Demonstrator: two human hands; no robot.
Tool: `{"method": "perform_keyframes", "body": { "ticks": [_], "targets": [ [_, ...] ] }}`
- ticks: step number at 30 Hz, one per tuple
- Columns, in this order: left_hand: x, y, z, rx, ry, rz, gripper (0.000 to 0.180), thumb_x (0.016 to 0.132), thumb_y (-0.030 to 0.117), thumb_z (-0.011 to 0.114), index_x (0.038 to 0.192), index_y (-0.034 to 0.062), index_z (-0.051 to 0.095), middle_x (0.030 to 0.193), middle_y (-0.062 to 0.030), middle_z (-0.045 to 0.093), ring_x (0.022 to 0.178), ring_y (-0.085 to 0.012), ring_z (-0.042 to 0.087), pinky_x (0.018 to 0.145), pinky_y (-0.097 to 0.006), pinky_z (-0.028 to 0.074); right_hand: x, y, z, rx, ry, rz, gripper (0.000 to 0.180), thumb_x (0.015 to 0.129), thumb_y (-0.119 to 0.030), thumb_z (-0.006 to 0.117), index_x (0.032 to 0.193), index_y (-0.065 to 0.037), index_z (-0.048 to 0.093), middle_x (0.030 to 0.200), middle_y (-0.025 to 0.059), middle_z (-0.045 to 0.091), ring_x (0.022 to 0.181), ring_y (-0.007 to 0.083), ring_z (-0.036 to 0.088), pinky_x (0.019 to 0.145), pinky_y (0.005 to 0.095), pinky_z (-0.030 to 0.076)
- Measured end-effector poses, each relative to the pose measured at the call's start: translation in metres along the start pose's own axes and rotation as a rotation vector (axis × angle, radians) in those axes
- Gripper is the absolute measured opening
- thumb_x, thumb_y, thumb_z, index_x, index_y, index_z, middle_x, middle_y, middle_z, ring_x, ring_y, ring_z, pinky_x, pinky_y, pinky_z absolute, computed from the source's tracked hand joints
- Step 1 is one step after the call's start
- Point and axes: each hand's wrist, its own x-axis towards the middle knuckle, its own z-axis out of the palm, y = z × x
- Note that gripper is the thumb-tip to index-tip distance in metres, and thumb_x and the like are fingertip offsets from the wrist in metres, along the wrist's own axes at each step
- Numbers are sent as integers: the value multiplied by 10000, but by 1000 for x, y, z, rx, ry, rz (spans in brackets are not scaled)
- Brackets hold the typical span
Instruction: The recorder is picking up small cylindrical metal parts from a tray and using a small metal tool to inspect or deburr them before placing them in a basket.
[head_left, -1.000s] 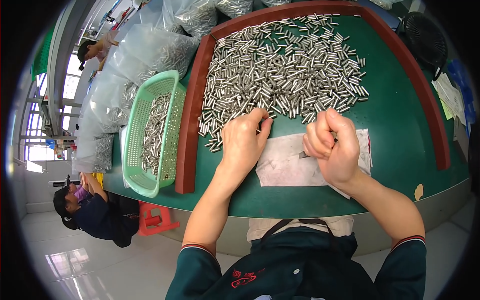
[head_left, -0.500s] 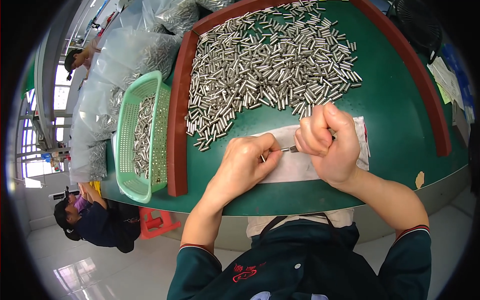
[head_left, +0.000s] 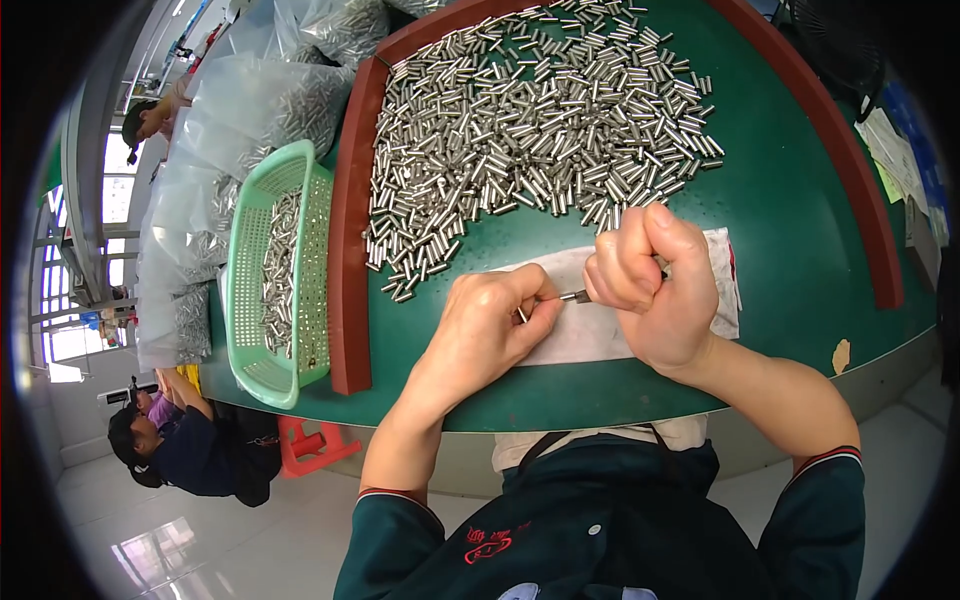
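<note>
My left hand [head_left: 488,318] pinches a small silvery metal pin [head_left: 567,296] between thumb and forefinger. Opposite it, my right hand [head_left: 655,290] is closed in a fist around a thin tool, whose dark tip [head_left: 584,296] sticks out toward the pin. Tip and pin appear to meet end to end; the rest of the tool is hidden by the fingers. Beneath both hands a whitish cloth [head_left: 610,338] lies on the green table. Just beyond them spreads a big heap of loose metal pins [head_left: 530,140].
Red-brown rails [head_left: 350,300] border the green tabletop [head_left: 800,260]. Left of the rail stands a light green basket [head_left: 316,270] holding more pins. Clear plastic bags [head_left: 230,110] of pins line the far left. A person [head_left: 190,435] sits near a red stool [head_left: 310,448].
My right fist has shifted very slightly left, with the tool's tip still at the pin. My left hand keeps its pinch. The view has moved a little.
</note>
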Motion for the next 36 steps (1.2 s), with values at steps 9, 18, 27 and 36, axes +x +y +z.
{"method": "perform_keyframes", "body": {
  "ticks": [9,18,27,36],
  "targets": [
    [1,1,1,15,-26,7,76,732,23,592,688,-27,555,538,-52,521,454,-85,452,438,-228,376,-2,3,10,-211,-8,-27,403,891,-239,291,509,-114,260,422,-25,236,401,74,168,399,238,177],
    [-1,-1,-2,-122,77,1,66,734,39,598,704,9,547,566,-12,502,493,-78,451,460,-203,354,4,-2,0,7,2,17,376,876,-193,307,515,-95,269,441,-20,258,400,64,205,395,228,179],
    [4,-35,-16,-1650,-30,-345,37,812,80,524,817,64,491,758,-56,527,510,-36,301,461,-156,270,3,-6,-3,78,11,29,395,878,-260,311,515,-109,269,405,-15,247,377,81,167,385,245,167],
    [9,-26,-21,-1554,58,-362,191,842,124,455,963,-9,521,770,-57,548,496,-52,321,453,-176,272,4,-7,-5,69,24,63,402,872,-263,320,505,-108,268,405,-12,249,381,82,168,392,245,170]
  ]
}}
